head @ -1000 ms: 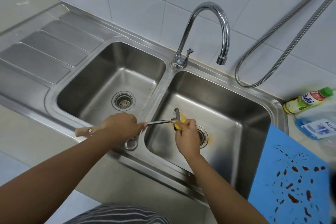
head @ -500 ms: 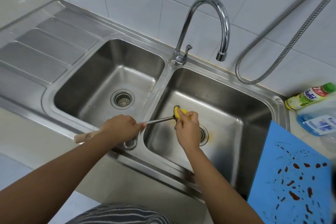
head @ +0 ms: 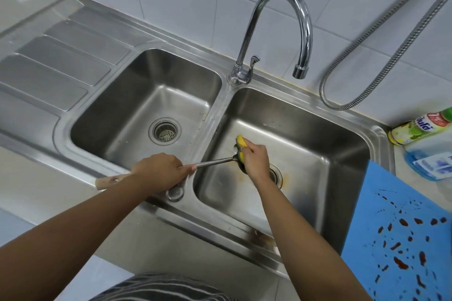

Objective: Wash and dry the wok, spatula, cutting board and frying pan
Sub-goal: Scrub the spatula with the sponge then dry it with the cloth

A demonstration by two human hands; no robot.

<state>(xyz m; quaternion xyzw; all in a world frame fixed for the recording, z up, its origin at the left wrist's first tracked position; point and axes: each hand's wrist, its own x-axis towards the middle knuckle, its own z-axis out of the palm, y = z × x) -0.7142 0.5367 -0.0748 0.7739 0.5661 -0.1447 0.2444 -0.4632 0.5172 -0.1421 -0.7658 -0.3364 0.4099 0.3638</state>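
Hands: left hand fisted round the spatula at the handle; right hand fingers curled, pinching a yellow sponge onto the blade.
Spatula: spans between the two hands, roughly level. Wooden handle end sticks out past the left wrist over the sink's front rim. Metal shaft crosses the divider into the right basin. Blade mostly hidden under sponge and right hand.
Left hand place: above the front rim, at the near end of the divider between basins.
Right hand place: inside the right basin, just beside its drain, which the wrist partly covers.
Sink: double, stainless steel, ribbed drainboard on the left; left basin strainer in view.
Faucet: gooseneck, spout over the right basin, no water visible.
Cutting board: blue, dotted with red-brown bits, on the right, corner overlapping the sink's right edge; well apart from both hands.
Bottles: green-capped bottle and blue bottle lying on the tabletop far right.
Hose: metal, looped against the tiled wall.
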